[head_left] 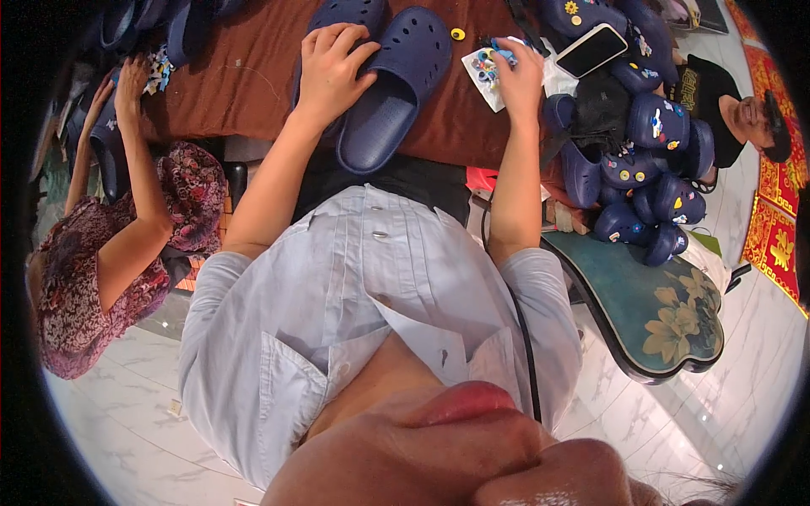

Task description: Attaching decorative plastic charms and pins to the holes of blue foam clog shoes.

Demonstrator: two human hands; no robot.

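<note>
Two plain navy foam clogs lie side by side on the brown cloth. My left hand [336,72] rests over the left clog [342,12], fingers bent and apart, thumb reaching onto the right clog [381,118]. Over on the right, my right hand [521,78] is closed at the fingertips above a white sheet [474,72] with small colourful shoe charms [486,67]. A blue charm [506,56] shows at those fingertips, partly hidden by them. Between the right clog and the sheet sits a small yellow round charm [458,34].
Decorated navy clogs [658,122] are heaped at the right, beside a phone [591,51] and a black bag [601,114]. A cushioned stool [650,308] stands below them. Another person's hand [131,84] works at the left near more clogs [187,32]. Someone in black [709,101] is at far right.
</note>
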